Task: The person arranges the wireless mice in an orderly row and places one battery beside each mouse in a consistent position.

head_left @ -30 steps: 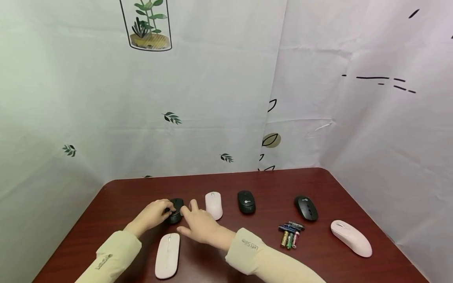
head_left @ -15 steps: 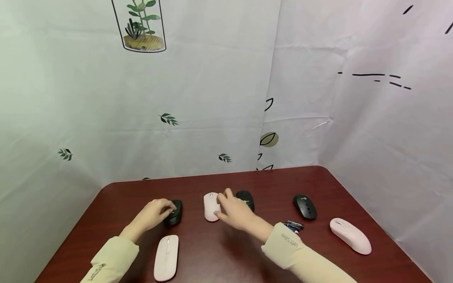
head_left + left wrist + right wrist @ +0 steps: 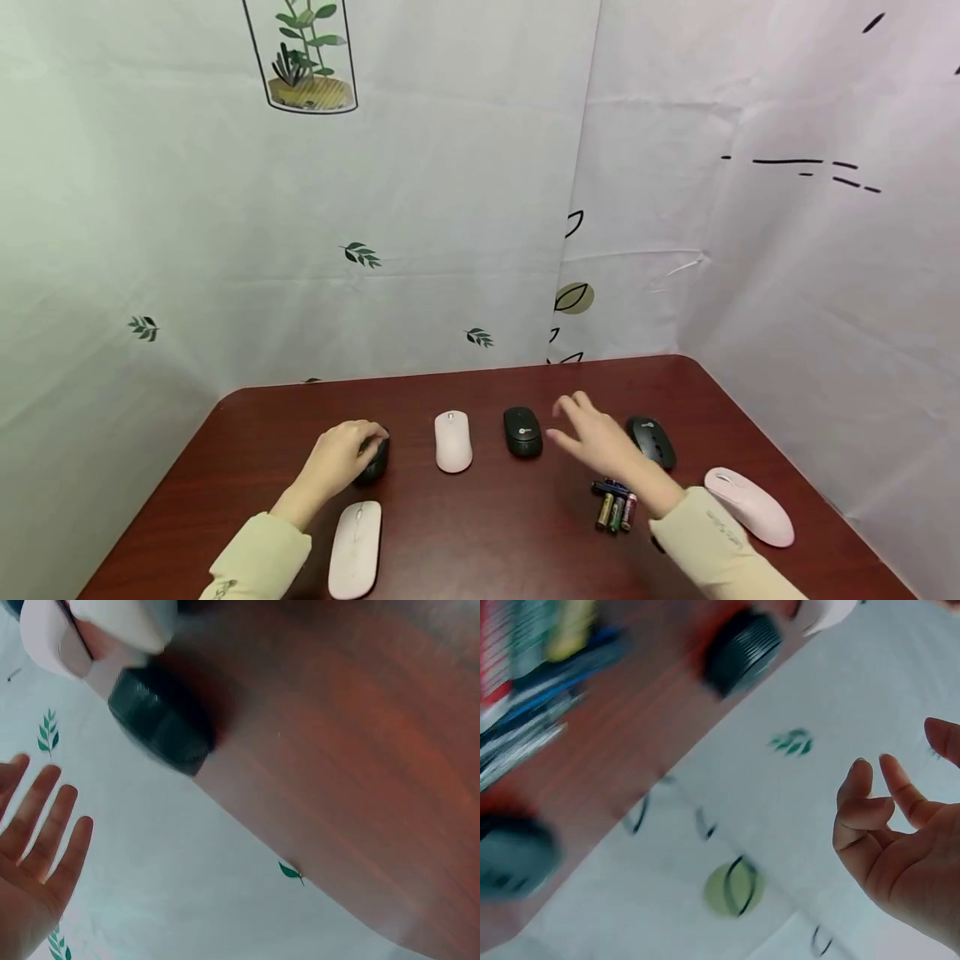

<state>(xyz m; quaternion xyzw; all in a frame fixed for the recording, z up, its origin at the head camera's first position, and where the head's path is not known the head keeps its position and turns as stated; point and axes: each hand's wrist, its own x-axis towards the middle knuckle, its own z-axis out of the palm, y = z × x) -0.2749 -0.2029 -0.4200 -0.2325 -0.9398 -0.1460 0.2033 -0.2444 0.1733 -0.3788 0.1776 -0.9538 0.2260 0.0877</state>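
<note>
Left hand: the left hand point(image 3: 341, 454) is bent over the rounded black plastic computer mouse point(image 3: 380, 463), but the left wrist view shows loose, spread fingers with a gap to it, so it grasps nothing
Right hand: the right hand point(image 3: 600, 440) is up over the table with its fingers apart and a bit bent, not grasping anything
Mouse under the left hand: it sits on the left part of the table, partly hidden by the fingers
Mice near the right hand: a rounded black plastic mouse with a small pale mark point(image 3: 522, 432) is just to its left, and a flatter oval black plastic mouse point(image 3: 654, 440) is on its other side, partly behind the wrist
Pale mice: a small oval pinkish-white plastic mouse point(image 3: 453, 442) is between the hands, a long flat white plastic mouse point(image 3: 356, 550) lies in front of the left hand, and a long curvy pale pink plastic mouse point(image 3: 757, 508) is by the right sleeve
Batteries: a little bunch of gold, green, red and blue tube-shaped batteries point(image 3: 617, 513) lies below the right hand
Table: dark red-brown, shiny, wood-look table point(image 3: 465, 542)
</note>
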